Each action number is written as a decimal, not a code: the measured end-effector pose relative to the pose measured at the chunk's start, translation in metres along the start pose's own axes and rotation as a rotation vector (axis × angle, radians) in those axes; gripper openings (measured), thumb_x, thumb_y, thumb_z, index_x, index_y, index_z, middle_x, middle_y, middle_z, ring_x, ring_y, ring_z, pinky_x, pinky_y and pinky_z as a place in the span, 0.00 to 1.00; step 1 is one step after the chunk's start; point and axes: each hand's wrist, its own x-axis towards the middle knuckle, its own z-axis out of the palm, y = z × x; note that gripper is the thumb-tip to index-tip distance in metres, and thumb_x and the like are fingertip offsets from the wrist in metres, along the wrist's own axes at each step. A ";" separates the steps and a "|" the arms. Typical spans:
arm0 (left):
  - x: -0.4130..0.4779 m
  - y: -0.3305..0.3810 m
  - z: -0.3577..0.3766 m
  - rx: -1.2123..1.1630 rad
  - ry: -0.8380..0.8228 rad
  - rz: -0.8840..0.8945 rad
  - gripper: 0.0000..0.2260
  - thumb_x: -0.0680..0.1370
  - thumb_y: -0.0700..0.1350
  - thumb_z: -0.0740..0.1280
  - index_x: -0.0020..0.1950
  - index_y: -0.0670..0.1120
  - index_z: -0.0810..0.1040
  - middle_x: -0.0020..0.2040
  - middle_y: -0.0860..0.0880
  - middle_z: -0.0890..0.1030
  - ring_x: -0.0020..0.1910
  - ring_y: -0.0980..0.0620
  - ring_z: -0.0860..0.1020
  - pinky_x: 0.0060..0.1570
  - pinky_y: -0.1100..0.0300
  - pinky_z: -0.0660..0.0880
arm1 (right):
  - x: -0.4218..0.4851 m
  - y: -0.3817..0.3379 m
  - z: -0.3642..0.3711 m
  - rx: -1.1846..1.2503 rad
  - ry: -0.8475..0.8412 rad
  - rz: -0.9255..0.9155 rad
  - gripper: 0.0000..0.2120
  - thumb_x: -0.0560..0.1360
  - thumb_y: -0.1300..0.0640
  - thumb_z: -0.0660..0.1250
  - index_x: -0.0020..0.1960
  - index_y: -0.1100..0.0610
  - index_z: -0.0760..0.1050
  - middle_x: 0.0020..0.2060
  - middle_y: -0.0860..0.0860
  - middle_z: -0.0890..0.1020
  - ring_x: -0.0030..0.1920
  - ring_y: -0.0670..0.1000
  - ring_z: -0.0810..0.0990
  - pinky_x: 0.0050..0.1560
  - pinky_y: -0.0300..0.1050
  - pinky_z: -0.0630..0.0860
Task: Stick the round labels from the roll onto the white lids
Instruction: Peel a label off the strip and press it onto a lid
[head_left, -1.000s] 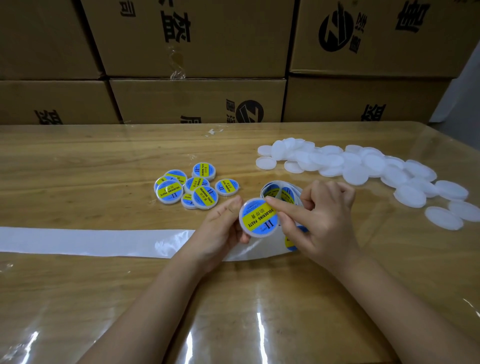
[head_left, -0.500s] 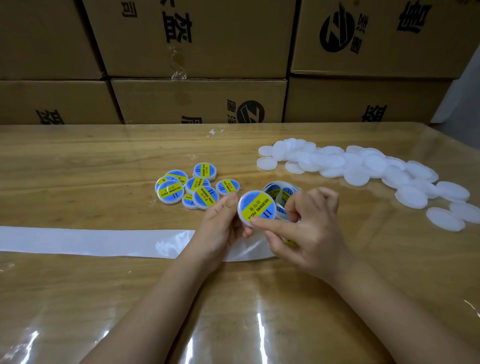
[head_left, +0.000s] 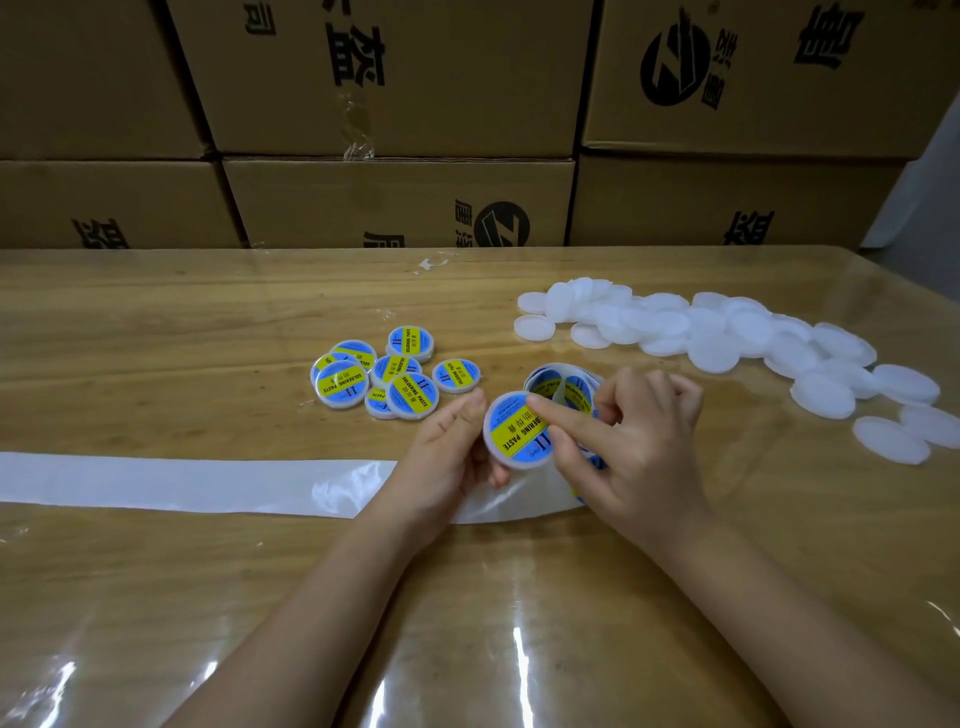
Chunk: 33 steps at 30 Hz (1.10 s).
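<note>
While the left hand grips one lid by its rim, near the middle of the table, the right hand presses one straight finger on the lid's blue and yellow label. Its other fingers curl by the label roll; I cannot tell if they hold it. A small bunch of finished lids lies just to the left. Many plain white lids wait on the far right, so I think most of the work is left.
</note>
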 end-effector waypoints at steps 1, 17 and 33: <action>0.000 0.000 0.000 0.008 -0.003 -0.004 0.17 0.78 0.52 0.55 0.41 0.39 0.73 0.24 0.47 0.73 0.23 0.55 0.72 0.29 0.67 0.71 | 0.000 -0.001 0.000 0.004 -0.010 -0.005 0.12 0.75 0.52 0.63 0.54 0.45 0.82 0.34 0.51 0.69 0.36 0.52 0.70 0.51 0.48 0.57; 0.005 0.001 -0.006 -0.082 0.118 0.055 0.17 0.77 0.53 0.57 0.35 0.44 0.74 0.24 0.49 0.72 0.24 0.55 0.69 0.28 0.66 0.69 | -0.001 -0.009 -0.002 0.092 -0.037 -0.147 0.12 0.73 0.52 0.65 0.52 0.42 0.83 0.32 0.51 0.69 0.38 0.50 0.67 0.50 0.47 0.58; -0.001 0.003 -0.002 -0.020 -0.058 -0.072 0.19 0.77 0.53 0.56 0.43 0.37 0.72 0.24 0.49 0.72 0.22 0.56 0.68 0.27 0.67 0.69 | 0.000 0.000 -0.004 0.149 -0.090 -0.002 0.13 0.76 0.51 0.61 0.57 0.46 0.81 0.35 0.50 0.71 0.38 0.49 0.71 0.51 0.49 0.60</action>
